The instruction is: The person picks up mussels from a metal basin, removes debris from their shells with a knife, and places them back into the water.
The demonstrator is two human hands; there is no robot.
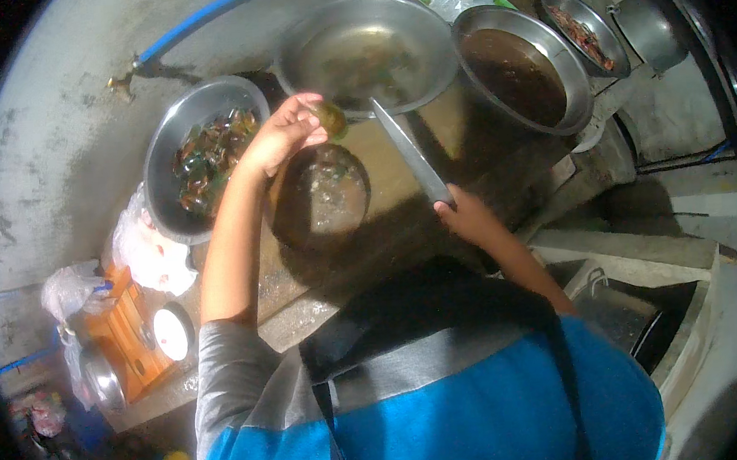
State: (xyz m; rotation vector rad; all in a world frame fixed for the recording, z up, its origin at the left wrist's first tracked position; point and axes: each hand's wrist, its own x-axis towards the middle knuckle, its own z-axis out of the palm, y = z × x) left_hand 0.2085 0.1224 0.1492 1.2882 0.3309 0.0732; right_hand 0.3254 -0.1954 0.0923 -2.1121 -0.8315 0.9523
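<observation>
Between the fingers of my left hand [291, 129] is a green-brown mussel [330, 118], held near the rim of a large metal basin [363, 12] of cloudy water. My right hand [467, 213] grips the handle of a large knife [411, 156], its blade pointing up towards that basin's rim. Under my left hand stands a dark round container [366, 195] with wet, pale contents that I cannot make out. Left of my left forearm, a metal basin [160, 161] holds many shiny brown and green mussels [201, 168].
A metal basin of brown liquid [515, 79] stands at the right, beyond it an oval metal dish [607, 27] and a metal pot [652, 30]. Plastic bags [146, 252], a wooden board [119, 324] and a white bowl [172, 333] lie left. A tap [120, 86] juts from the wall.
</observation>
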